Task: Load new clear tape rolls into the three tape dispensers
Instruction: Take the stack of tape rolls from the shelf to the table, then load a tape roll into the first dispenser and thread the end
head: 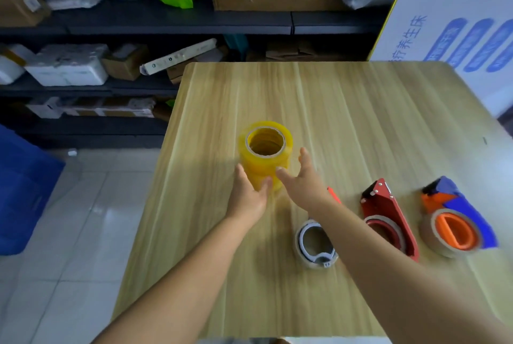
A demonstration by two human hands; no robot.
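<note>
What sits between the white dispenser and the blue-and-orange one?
In the head view, the red dispenser lies between the white dispenser and the blue-and-orange dispenser.

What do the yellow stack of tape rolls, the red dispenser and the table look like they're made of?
Stack of tape rolls: glossy translucent yellowish plastic film, apparently on pale card cores, judging by the matte inner ring.
Red dispenser: looks like painted sheet metal, thin and flat-sided, though plastic is possible.
Table: light wood-grain surface, smooth; probably laminate.
</note>
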